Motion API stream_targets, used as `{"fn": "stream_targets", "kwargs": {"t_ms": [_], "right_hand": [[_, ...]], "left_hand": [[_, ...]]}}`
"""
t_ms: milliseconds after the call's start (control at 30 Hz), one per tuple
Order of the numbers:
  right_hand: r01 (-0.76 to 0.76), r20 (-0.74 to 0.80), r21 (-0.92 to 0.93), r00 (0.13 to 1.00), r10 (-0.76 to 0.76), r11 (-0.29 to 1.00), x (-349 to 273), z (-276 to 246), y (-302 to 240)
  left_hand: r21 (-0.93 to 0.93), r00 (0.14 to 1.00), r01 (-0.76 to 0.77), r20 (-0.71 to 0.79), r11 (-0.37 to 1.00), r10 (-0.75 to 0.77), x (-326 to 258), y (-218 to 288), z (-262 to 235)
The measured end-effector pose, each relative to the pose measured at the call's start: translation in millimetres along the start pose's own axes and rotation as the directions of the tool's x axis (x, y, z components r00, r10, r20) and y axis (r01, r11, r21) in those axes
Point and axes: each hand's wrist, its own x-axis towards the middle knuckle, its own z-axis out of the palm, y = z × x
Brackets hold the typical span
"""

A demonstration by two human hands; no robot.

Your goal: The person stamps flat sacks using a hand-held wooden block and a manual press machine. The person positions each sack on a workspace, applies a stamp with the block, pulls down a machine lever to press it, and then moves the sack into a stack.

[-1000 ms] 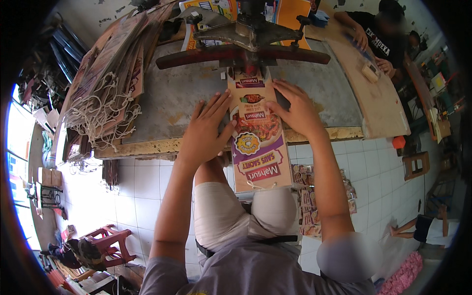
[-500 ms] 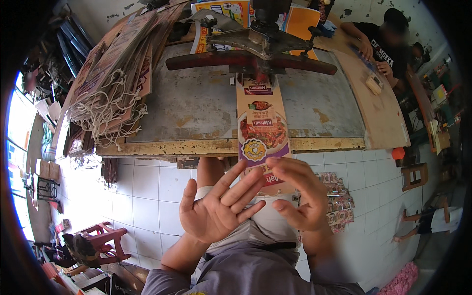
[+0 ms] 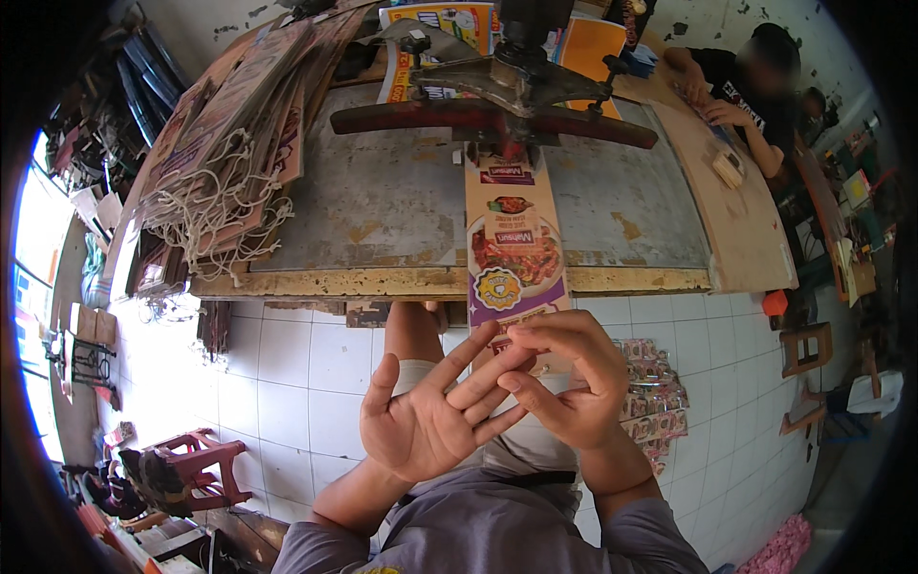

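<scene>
My left hand [image 3: 426, 421] is palm up over my lap with its fingers spread and nothing on it. My right hand [image 3: 579, 383] is curved above the left one's fingertips, thumb and index finger apart. The left hand's fingers reach into that gap; whether they touch is hard to tell. Just beyond both hands lies a long printed strip [image 3: 516, 206] with a food picture and a purple band. It runs from beneath a metal press [image 3: 521, 81] across the grey worktable [image 3: 382, 182] and over its front edge. My hands cover part of its near end.
Stacked printed boards with white strings [image 3: 229, 143] fill the table's left side. At the far right a person [image 3: 746, 91] works at a wooden board [image 3: 736, 225]. Printed packets [image 3: 655, 392] lie on the tiled floor. A red stool [image 3: 206, 469] and a wooden stool [image 3: 805, 349] stand at the sides.
My two hands have come closer together, the left shifting slightly right and the right one's thumb and index finger moving to the left fingertips. The person at the right has leaned slightly.
</scene>
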Motion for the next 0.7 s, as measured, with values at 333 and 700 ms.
{"fn": "stream_targets", "kwargs": {"t_ms": [333, 700], "right_hand": [[-0.045, -0.053, -0.006, 0.998, 0.045, 0.999, -1, -2, 3], [-0.102, -0.173, -0.352, 0.984, 0.043, 0.931, -10, -41, 39]], "left_hand": [[-0.292, 0.998, -0.055, 0.006, 0.955, 0.06, 2, -10, 0], [0.557, 0.998, 0.041, -0.059, 0.83, -0.01, -3, 22, -11]]}}
